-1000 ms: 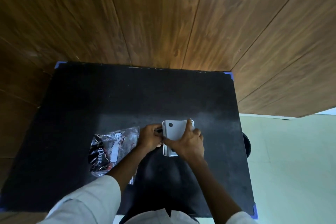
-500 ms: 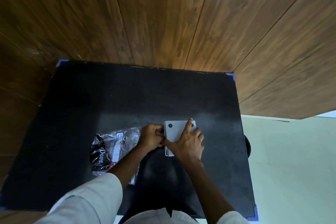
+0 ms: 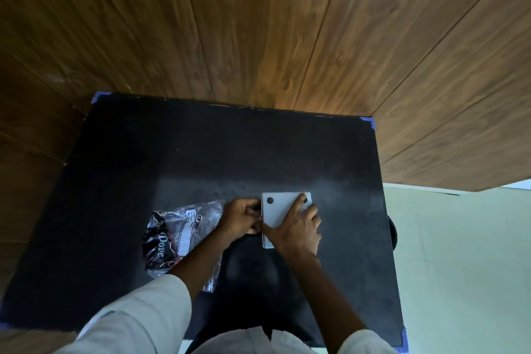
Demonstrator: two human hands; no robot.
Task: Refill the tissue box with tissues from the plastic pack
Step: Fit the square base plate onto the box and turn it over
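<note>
A flat white tissue box [image 3: 278, 208] with two dark round dots on its upward face lies on the black table [image 3: 201, 158], near the middle front. My right hand [image 3: 296, 227] lies spread on top of it, fingers reaching its far right corner. My left hand [image 3: 241, 218] is curled against the box's left edge, fingertips pinching there; what they pinch is hidden. A crumpled clear plastic pack [image 3: 175, 236] with black and white print lies just left of my left hand, partly under my forearm.
Wood-panelled wall [image 3: 258, 23] rises directly behind the table's far edge. Blue tape marks the table corners [image 3: 370, 121]. Pale floor [image 3: 459, 267] lies to the right, with a dark round object [image 3: 393, 231] at the table's right edge.
Both hands stay on the box; the right hand's fingers have spread slightly further over its top. The pack has not moved.
</note>
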